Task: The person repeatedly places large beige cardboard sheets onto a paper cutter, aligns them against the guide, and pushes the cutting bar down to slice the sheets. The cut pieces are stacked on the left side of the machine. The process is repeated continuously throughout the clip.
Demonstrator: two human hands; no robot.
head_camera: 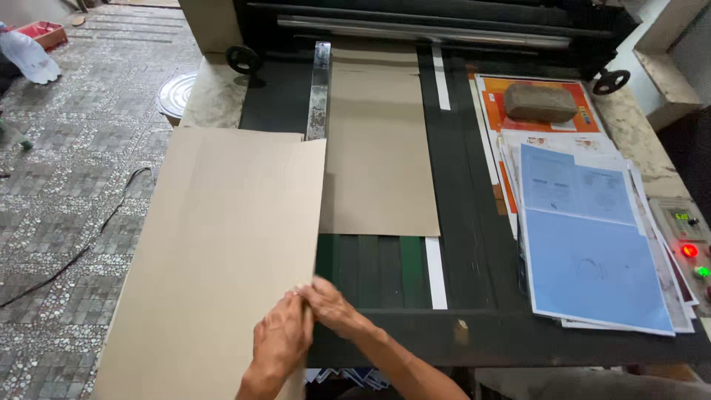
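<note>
Both hands are working the near right edge of the big cardboard sheet [222, 252]. Left hand [281, 341] is closed, pinching that edge; right hand [333, 307] is touching it just beside, fingers curled onto the board. Looks like they're picking at or squaring the edge, hard to tell which.

The sheet is lying over the left side of the machine surface [474, 326], overhanging the tiled floor [67, 185] on the left. Its right edge is overlapping a second cardboard sheet [378, 163] sitting further in, against the metal guide rail [319, 89], heading toward the roller [422, 30] at the far end.

To do this well, I'd say: keep the edge parallel to the rail, hold it low and flat so it isn't buckling, fingertips only on the margin.

Right side: stack of printed sheets [592, 252], blue one on top, and further off a brick [541, 102] weighing down an orange sheet. Control panel [685, 237] at the right edge is showing red and green lights.
</note>
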